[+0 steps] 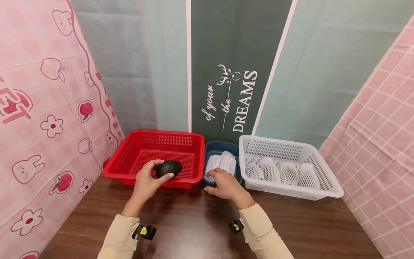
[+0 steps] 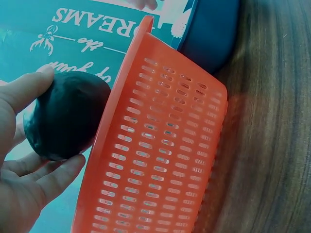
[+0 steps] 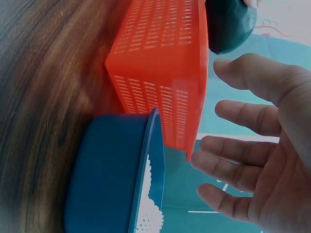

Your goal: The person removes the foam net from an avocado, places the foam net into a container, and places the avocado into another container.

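The left hand (image 1: 147, 180) grips a dark, avocado-like fruit (image 1: 169, 168) by its fingertips above a red basket (image 1: 161, 139), left of the blue bin (image 3: 109, 179); the right hand (image 1: 224, 184), fingers loosely extended, holding nothing, hovers over the bin's near end. Smooth skin could let the fruit slip; foam nets (image 1: 228, 163) inside the bin might catch on fingers.

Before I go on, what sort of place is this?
Probably a makeshift indoor work booth: printed cloths hang close on three sides of a table, where a red basket, a blue tub and a white basket stand in a row.
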Action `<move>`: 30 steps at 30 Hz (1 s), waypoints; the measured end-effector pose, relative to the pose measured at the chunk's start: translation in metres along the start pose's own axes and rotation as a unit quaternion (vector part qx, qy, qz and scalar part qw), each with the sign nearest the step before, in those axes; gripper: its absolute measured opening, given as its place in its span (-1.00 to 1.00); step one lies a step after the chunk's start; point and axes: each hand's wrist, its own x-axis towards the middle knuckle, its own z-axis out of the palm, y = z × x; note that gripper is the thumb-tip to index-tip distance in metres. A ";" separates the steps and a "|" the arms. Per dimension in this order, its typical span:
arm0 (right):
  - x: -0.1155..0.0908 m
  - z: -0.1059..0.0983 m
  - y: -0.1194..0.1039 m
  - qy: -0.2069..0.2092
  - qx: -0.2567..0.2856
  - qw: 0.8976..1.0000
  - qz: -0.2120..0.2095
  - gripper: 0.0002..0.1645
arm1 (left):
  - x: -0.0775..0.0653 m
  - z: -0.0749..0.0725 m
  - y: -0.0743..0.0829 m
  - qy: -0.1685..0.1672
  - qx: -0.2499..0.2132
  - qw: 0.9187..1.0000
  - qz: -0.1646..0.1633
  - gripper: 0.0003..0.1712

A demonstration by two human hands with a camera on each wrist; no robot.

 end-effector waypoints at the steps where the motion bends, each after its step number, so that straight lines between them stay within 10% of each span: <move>1: 0.001 0.000 -0.001 -0.001 0.000 1.000 0.002 -0.48 | 0.001 0.001 0.000 -0.001 0.002 1.000 -0.003 -0.42; 22: 0.002 0.008 -0.001 0.014 0.005 1.000 -0.013 -0.54 | 0.008 0.002 -0.005 -0.033 0.007 0.999 -0.032 -0.48; 30: -0.010 0.003 0.001 0.011 0.006 1.000 0.008 -0.49 | -0.003 0.007 0.009 -0.034 0.048 0.995 0.077 -0.50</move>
